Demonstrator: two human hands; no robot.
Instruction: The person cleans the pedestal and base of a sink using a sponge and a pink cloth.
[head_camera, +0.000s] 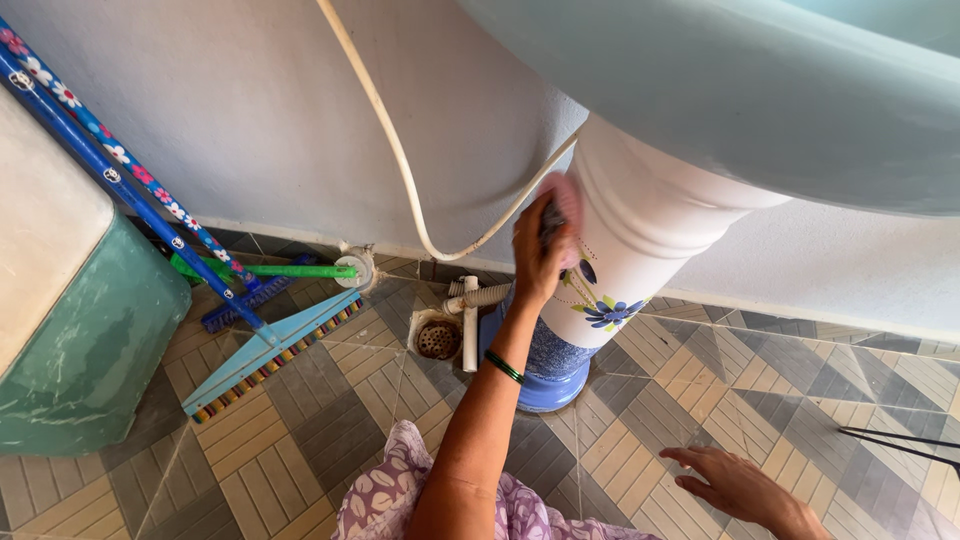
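Observation:
My left hand (535, 255) is raised against the white pedestal (640, 215) of a pale blue wash basin (760, 90). It grips a pinkish scrub pad (565, 195) pressed to the pedestal's upper left side. A green bangle (504, 366) sits on that forearm. The pedestal carries a blue flower design (610, 312) and ends in a blue base (550, 385) on the tiled floor. My right hand (735, 485) lies flat on the floor tiles at the lower right, fingers spread, holding nothing.
A floor drain (438, 340) and white waste pipe (470, 325) sit left of the pedestal. A cream hose (400, 160) hangs along the wall. A blue floral-handled wiper (265, 350) and a green-handled brush (290, 270) lean at the left beside a green tub (90, 350).

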